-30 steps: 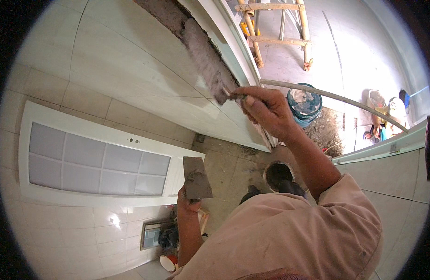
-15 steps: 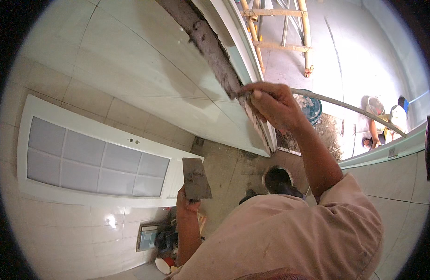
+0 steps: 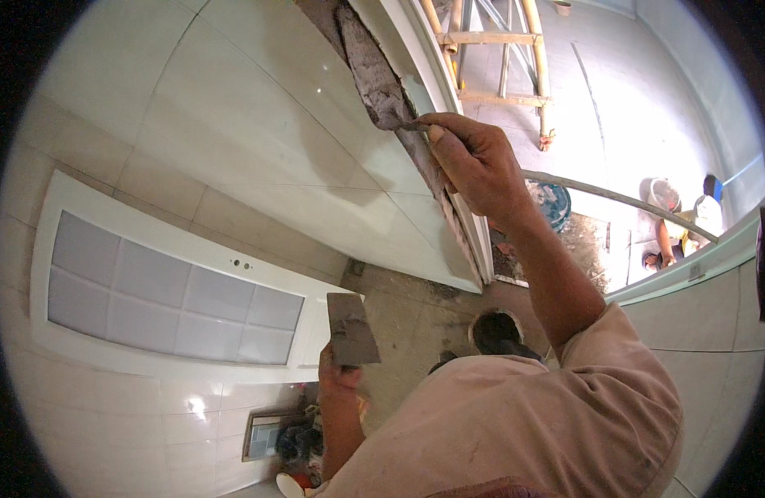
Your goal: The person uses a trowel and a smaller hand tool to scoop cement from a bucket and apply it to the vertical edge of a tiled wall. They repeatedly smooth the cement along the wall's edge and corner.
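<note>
My right hand [image 3: 482, 162] is closed round the handle of a trowel [image 3: 376, 93], its blade smeared with grey mortar. The blade lies along the rough mortar strip [image 3: 432, 173] between the pale tiled wall [image 3: 291, 133] and the white door frame [image 3: 442, 70]. Lower down, my left hand [image 3: 339, 380] grips a flat rectangular plastering float [image 3: 352, 330], with a darker smear on its grey face. The handle of the float is mostly hidden behind the plate.
A white door with frosted panes [image 3: 179, 286] stands at the left. Beyond the doorway are a bamboo ladder [image 3: 542, 70], a blue bucket [image 3: 557, 206] and another person [image 3: 699, 228]. A long bar [image 3: 623, 196] crosses the opening. Near my feet sits a dark round container [image 3: 486, 325].
My right hand has moved up along the mortar strip, and the trowel blade now shows broadly over it. The left hand with the float has dropped slightly in the picture.
</note>
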A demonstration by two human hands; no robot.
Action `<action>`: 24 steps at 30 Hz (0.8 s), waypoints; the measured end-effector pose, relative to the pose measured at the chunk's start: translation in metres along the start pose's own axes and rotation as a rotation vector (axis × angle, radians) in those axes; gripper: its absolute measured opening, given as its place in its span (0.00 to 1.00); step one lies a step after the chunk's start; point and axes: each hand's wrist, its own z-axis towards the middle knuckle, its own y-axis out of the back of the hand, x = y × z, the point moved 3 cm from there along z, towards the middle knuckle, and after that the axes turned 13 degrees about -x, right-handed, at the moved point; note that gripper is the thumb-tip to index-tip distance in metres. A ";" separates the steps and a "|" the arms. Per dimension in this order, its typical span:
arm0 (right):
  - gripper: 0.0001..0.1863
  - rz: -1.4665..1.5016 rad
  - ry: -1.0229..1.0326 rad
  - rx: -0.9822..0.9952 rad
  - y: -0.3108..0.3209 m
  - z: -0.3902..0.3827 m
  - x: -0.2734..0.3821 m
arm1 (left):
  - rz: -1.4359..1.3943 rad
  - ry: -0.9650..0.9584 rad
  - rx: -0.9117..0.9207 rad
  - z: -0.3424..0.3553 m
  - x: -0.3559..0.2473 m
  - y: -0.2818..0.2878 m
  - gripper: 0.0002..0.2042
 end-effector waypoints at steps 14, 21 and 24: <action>0.20 0.114 0.094 0.021 -0.002 0.004 0.001 | -0.015 0.044 -0.096 0.016 0.002 0.001 0.15; 0.18 0.107 -0.026 0.127 0.005 -0.035 -0.012 | 0.056 -0.003 -0.077 0.000 0.002 0.006 0.15; 0.18 0.161 -0.064 0.079 0.011 -0.032 -0.022 | 0.213 -0.067 -0.068 0.001 -0.004 0.014 0.15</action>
